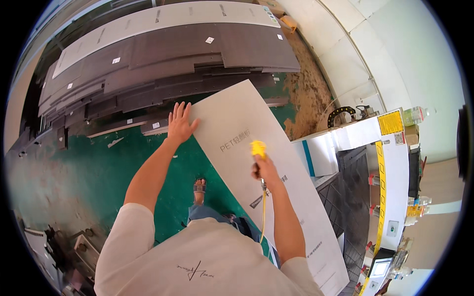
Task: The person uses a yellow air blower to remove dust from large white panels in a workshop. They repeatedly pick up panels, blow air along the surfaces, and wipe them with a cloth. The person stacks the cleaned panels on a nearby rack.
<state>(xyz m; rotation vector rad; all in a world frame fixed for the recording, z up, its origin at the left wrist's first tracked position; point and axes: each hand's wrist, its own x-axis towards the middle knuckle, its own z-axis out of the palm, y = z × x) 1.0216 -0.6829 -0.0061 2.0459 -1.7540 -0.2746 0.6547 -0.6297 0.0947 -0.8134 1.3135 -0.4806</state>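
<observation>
A long white panel (237, 113) with printed lettering lies slantwise in front of me, from the upper middle to the lower right. My left hand (181, 124) is at its upper left edge, fingers spread, with the thumb side against the edge. Over the panel's middle, my right hand (267, 171) is closed round an air blow gun (257, 148) with a yellow head, slightly blurred. A thin yellowish hose (263, 212) runs from the gun's lower end down toward my body. What bears the panel from below is hidden.
Beyond the panel lies a wide stack of dark brown boards (168, 47), topped by a white board (182, 14). At right stands a white machine (392, 192) with yellow striped edging, a small screen (380, 268) and several bottles. The floor (118, 170) is green and worn.
</observation>
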